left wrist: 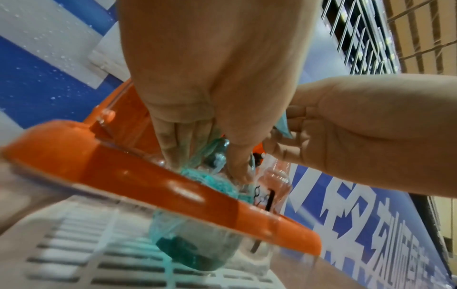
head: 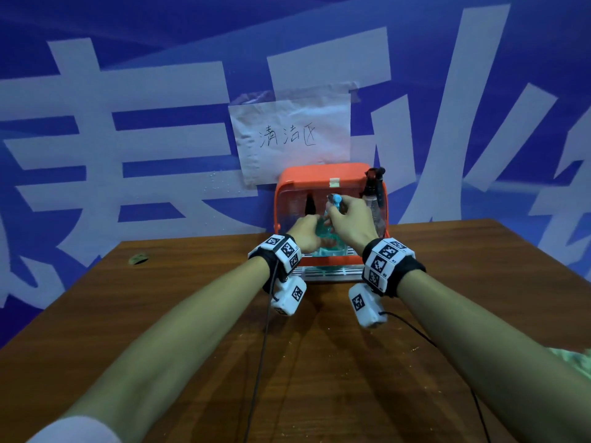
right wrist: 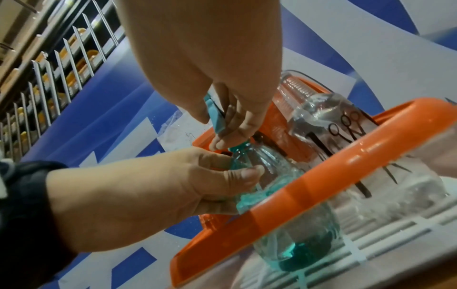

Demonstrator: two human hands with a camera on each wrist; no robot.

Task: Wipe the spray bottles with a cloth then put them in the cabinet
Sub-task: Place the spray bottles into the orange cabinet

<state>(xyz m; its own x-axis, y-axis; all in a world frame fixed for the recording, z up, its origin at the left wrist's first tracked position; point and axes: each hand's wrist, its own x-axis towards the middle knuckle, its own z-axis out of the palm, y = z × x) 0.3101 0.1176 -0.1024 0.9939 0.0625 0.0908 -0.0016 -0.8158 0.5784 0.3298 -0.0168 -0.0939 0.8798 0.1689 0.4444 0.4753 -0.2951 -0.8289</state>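
The teal spray bottle (right wrist: 294,221) is clear, rounded plastic with a little blue-green liquid pooled at its base, and it stands upright on the white slotted floor (left wrist: 81,252) of the cabinet (head: 323,180), in the middle, just behind the front rim. My left hand (right wrist: 153,197) curls round its shoulder, thumb and fingers pressed against the clear plastic from the left. My right hand (right wrist: 215,78) comes down from above and pinches the light blue trigger head (head: 336,199) between thumb and fingers. So both of my hands grip this one bottle, the left low and the right at the top, close together.

The cabinet is a small box of glossy orange plastic with rounded corners and see-through walls. Its smooth orange front edge (left wrist: 188,185) crosses in front of the bottle. To the right inside stands a second spray bottle (head: 373,199), clear and ribbed near the neck, with black line drawings on its side and a black trigger head rising past the cabinet's top. A dark narrow shape at the left inside is too dim to make out.

The cabinet sits at the far edge of the brown wood-grain counter (head: 198,314), against a blue and white banner (head: 128,107). A creased white paper sheet (head: 287,135) with handwritten characters is stuck above it. A green cloth (head: 575,359) lies at the near right.
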